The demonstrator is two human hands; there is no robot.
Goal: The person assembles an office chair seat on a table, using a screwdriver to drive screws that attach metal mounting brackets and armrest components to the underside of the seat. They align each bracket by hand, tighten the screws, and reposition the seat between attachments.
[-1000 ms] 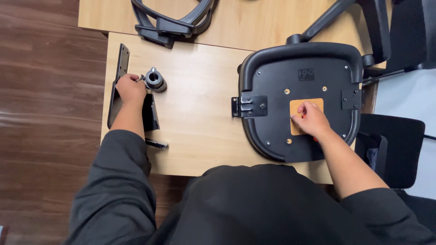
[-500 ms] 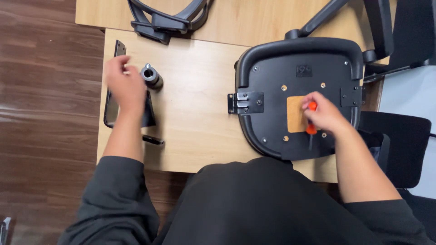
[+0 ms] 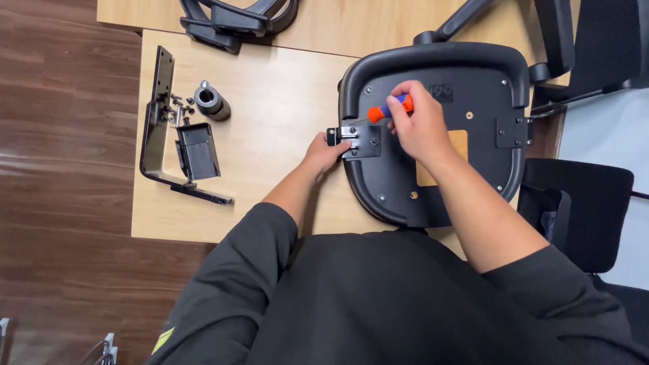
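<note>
Firmly, right hand (image 3: 416, 125) fingers wrapped around orange screwdriver (image 3: 387, 109), left hand (image 3: 328, 152) fingers pinching bracket (image 3: 362, 140) (black).

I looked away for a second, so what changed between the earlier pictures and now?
The left hand left the loose parts and now steadies the metal bracket on the seat pan. The right hand picked up an orange-handled screwdriver and brought it to that bracket. The cylinder and black L-shaped arm piece stayed put.
</note>
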